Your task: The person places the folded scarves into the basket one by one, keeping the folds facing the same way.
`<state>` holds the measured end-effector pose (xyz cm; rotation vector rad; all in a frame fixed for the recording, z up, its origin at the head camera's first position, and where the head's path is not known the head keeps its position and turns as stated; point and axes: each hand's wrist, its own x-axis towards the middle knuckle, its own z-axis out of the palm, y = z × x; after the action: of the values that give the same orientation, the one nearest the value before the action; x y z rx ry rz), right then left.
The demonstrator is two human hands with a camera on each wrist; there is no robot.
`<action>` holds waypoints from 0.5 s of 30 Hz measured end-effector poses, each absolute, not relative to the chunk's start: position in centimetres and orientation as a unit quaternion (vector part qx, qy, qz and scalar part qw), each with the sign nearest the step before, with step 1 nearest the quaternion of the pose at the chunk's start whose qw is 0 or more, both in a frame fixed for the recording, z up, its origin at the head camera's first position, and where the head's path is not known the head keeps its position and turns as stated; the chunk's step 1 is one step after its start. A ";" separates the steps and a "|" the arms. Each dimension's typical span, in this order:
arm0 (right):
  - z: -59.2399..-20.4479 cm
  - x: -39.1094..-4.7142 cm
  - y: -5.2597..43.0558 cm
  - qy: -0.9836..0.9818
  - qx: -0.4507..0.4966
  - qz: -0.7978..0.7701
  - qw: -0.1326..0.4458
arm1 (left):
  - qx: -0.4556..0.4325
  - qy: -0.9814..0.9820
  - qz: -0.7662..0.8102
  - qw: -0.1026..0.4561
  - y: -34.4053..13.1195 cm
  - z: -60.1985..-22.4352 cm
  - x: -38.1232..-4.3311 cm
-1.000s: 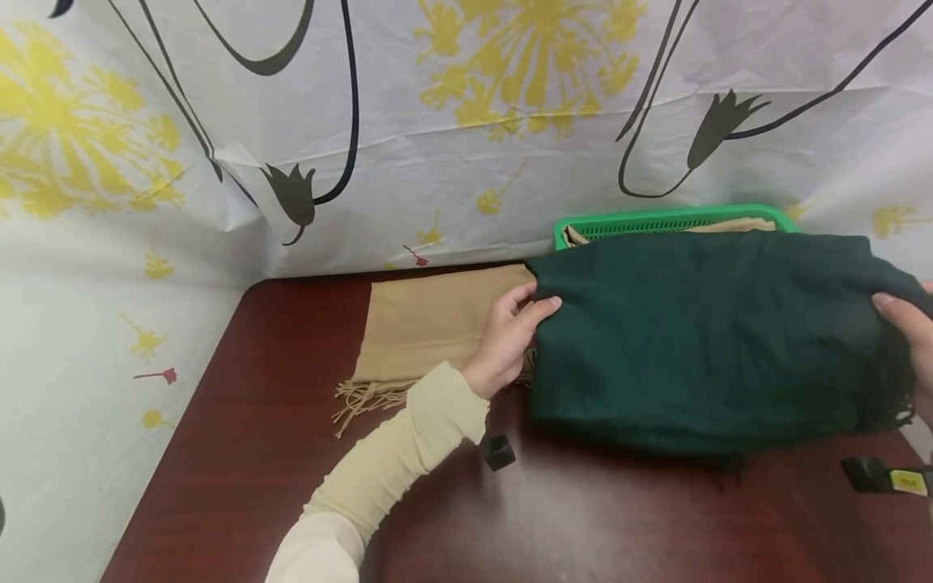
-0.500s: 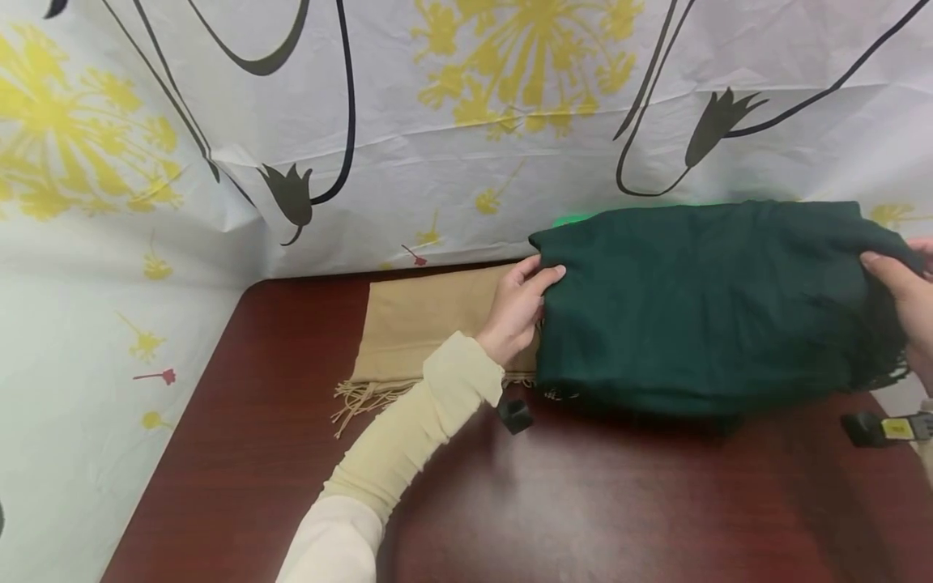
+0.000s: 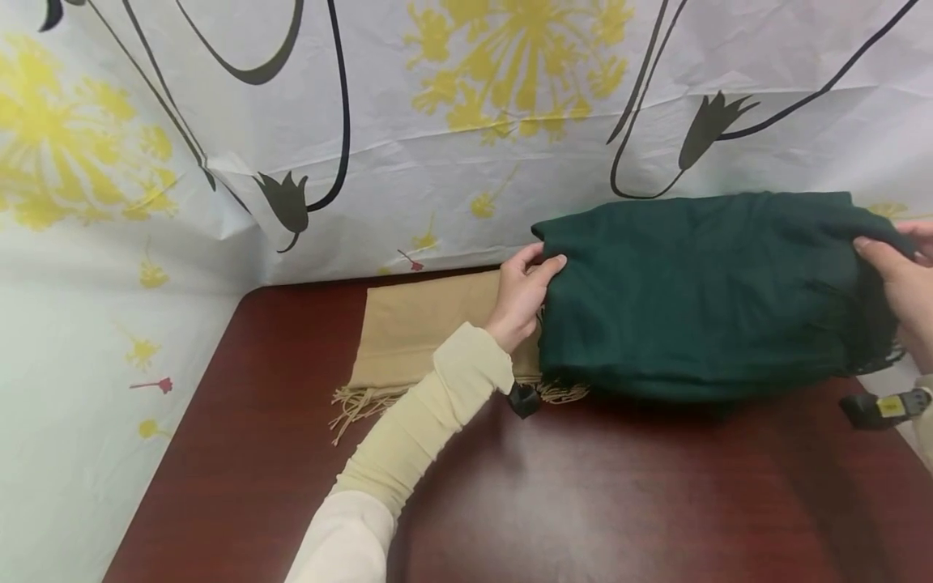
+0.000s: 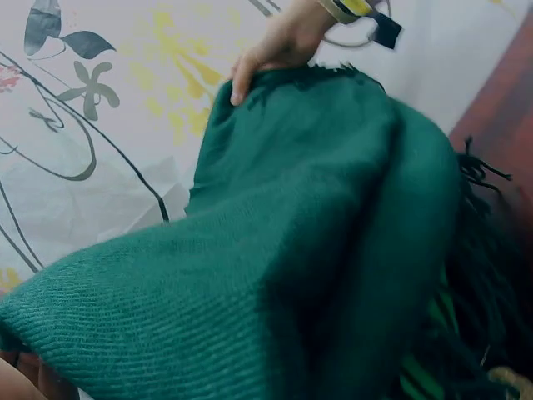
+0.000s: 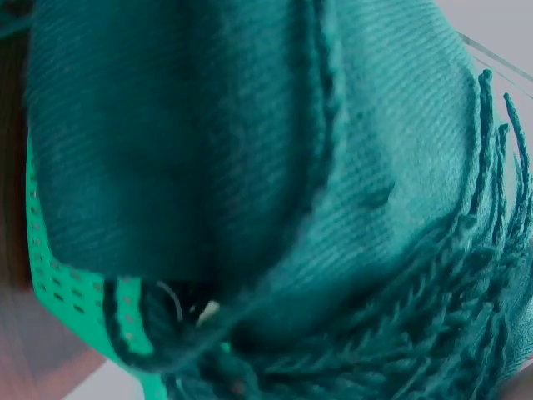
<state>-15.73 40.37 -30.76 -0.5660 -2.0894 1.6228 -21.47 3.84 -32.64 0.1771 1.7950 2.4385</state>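
Observation:
A dark green fringed scarf [image 3: 692, 291], folded into a wide panel, is held up between both hands. My left hand [image 3: 519, 295] pinches its upper left corner, thumb in front. At the opposite end my right hand [image 3: 907, 283] grips the other upper corner, also thumb in front; the left wrist view shows that hand [image 4: 279, 46] at the top. Dark braided fringe [image 5: 400, 333] hangs close to the right wrist camera. Behind the scarf, a green perforated basket [image 5: 71, 292] shows in the right wrist view; the scarf hides it in the head view.
A folded tan fringed scarf [image 3: 426, 320] lies on the dark red-brown table [image 3: 306, 453], partly behind my left hand and the green scarf. A white flower-printed sheet [image 3: 437, 186] hangs along the back and left of the table.
Both hands have raised the green scarf and moved it toward the back, so it now covers the basket in the head view. More of the tan scarf's fringe shows below it.

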 end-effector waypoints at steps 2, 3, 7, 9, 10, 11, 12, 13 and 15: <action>-30.5 -16.1 40.4 -0.761 -0.198 0.576 0.221 | 0.057 0.598 0.798 0.038 3.9 -32.7 -21.7; -30.3 -16.3 40.4 -0.761 -0.196 0.575 0.226 | 0.054 0.603 0.795 0.032 3.9 -32.8 -21.8; -29.9 -16.7 39.9 -0.772 -0.207 0.545 0.255 | 0.045 0.609 0.792 0.020 4.0 -32.8 -22.2; -29.8 -16.7 39.6 -0.772 -0.216 0.537 0.261 | 0.046 0.613 0.789 0.023 4.0 -32.7 -22.3; -29.8 -16.7 39.6 -0.770 -0.220 0.538 0.263 | 0.047 0.612 0.789 0.026 4.0 -32.7 -22.3; -29.7 -16.6 39.5 -0.769 -0.221 0.539 0.264 | 0.047 0.613 0.788 0.029 4.0 -32.6 -22.3; -29.7 -16.7 39.5 -0.767 -0.225 0.540 0.264 | 0.048 0.614 0.787 0.032 4.0 -32.5 -22.4; -29.7 -16.7 39.6 -0.767 -0.228 0.540 0.263 | 0.048 0.617 0.785 0.033 4.1 -32.4 -22.5; -29.5 -16.8 39.6 -0.771 -0.236 0.532 0.259 | 0.046 0.620 0.783 0.035 4.2 -32.3 -22.7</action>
<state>-16.84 39.63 -29.51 -0.6393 -2.0903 1.4415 -22.67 4.19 -32.33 0.1406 1.9048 2.4062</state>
